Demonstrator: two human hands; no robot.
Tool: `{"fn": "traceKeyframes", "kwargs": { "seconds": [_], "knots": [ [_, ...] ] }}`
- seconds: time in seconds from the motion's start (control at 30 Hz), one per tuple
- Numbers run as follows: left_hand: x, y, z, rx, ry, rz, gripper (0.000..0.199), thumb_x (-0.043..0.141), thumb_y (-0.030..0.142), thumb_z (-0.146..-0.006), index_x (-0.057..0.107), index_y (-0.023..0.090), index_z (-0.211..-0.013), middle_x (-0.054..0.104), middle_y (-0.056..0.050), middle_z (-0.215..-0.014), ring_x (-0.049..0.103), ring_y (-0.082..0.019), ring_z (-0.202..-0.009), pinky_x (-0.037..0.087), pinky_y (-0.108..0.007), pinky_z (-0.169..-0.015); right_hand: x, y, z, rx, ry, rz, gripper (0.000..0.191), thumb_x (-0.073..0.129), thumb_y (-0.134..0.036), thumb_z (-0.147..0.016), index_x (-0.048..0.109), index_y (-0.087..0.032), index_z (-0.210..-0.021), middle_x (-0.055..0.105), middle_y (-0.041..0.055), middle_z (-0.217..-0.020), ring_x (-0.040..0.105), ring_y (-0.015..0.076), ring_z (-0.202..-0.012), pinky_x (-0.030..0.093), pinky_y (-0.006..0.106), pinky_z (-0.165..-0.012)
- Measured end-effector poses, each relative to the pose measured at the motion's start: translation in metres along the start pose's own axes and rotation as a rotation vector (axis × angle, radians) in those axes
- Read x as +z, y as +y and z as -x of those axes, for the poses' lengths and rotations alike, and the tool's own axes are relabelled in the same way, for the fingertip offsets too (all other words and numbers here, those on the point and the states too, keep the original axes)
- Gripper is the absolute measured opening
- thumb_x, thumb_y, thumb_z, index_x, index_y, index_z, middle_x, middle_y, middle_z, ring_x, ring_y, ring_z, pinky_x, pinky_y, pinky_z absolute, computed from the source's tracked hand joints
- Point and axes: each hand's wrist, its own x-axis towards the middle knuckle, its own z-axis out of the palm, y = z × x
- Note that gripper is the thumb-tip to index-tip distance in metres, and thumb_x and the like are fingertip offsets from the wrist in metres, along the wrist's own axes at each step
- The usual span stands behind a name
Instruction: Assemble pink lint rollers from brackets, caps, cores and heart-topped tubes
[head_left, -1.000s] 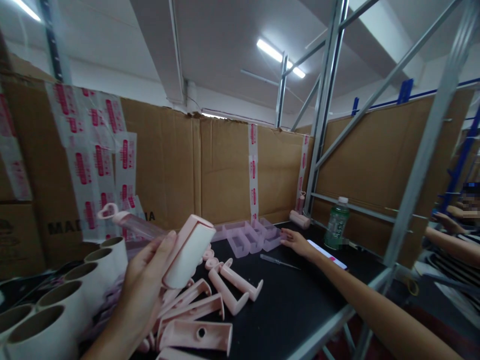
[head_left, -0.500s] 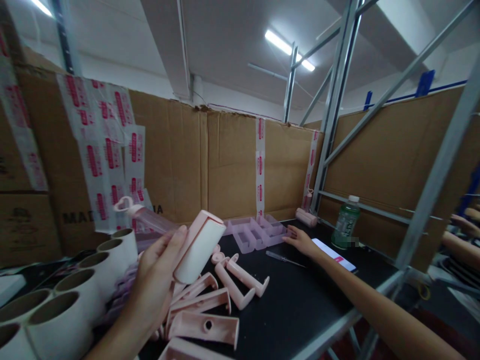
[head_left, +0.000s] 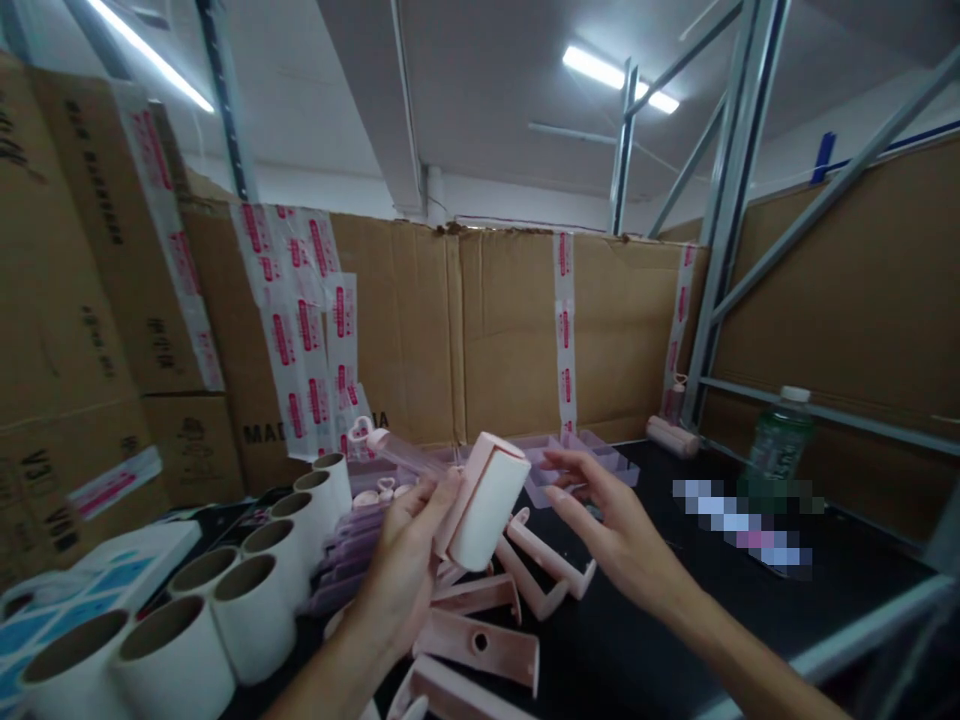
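Note:
My left hand (head_left: 409, 555) is closed around a lint roller (head_left: 489, 505), a white roll partly covered by a pink shell, held tilted above the table. A clear pinkish tube with a heart-shaped loop (head_left: 361, 432) sticks out to the left behind my fingers; whether it joins the roller is hidden. Just right of the roll, my right hand (head_left: 626, 535) hovers with thumb and fingers apart, and I see nothing held in it. Below both hands lie several loose pink plastic shells (head_left: 480, 645) and curved pink arms (head_left: 551, 555). Behind the right fingers stands a translucent purple compartment tray (head_left: 619, 470).
White rolls with cardboard cores (head_left: 259, 610) stand along the left, beside purple parts (head_left: 352, 550). A green bottle (head_left: 780, 440) and a blurred-out phone (head_left: 742, 530) are at the right. A finished-looking pink roller (head_left: 673, 437) sits near the cardboard wall (head_left: 502, 330) and metal frame (head_left: 720, 250).
My right hand has left the purple tray and come back left to beside the roll. My left hand keeps holding the lint roller. The view has turned left.

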Motion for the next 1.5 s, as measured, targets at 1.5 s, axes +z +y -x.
{"fn": "traceKeyframes", "kwargs": {
  "seconds": [1.5],
  "knots": [
    [-0.01,0.016,0.001,0.351,-0.184,-1.748,0.06,0.042,0.069,-0.094,0.071,0.018,-0.083,0.075,-0.013,-0.084,0.072,-0.037,-0.083,0.045,-0.042,-0.068,-0.084,0.115,0.03,0.299,-0.095,0.802,0.013,0.071,-0.02,-0.099,0.064,-0.013,-0.107,0.06,0.0071,-0.109,0.061,0.0248,-0.1,0.053,0.044,-0.091]
  ]
}}
